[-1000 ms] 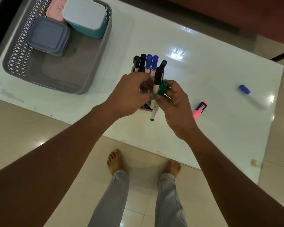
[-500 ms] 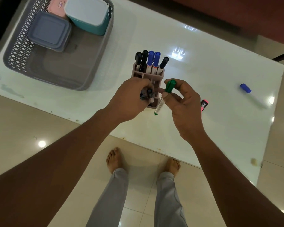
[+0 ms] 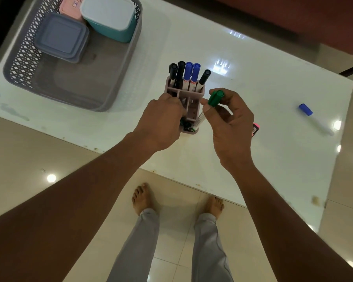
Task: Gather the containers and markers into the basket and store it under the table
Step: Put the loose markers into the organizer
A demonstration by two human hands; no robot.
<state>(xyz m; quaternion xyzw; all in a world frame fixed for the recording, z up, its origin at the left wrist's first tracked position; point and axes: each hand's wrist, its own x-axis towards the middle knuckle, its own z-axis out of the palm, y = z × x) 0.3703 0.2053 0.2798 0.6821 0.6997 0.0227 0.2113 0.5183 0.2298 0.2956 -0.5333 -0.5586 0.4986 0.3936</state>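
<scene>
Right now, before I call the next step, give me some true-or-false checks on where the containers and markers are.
The teal container sits in the basket. True.
The right hand is empty. False: its fingers pinch a green-capped marker at the holder.
Five markers stand in the back of the holder. True.
The blue-capped marker lies in the basket. False: it lies on the table, to the right.
The basket is already under the table. False: it sits on the tabletop.
</scene>
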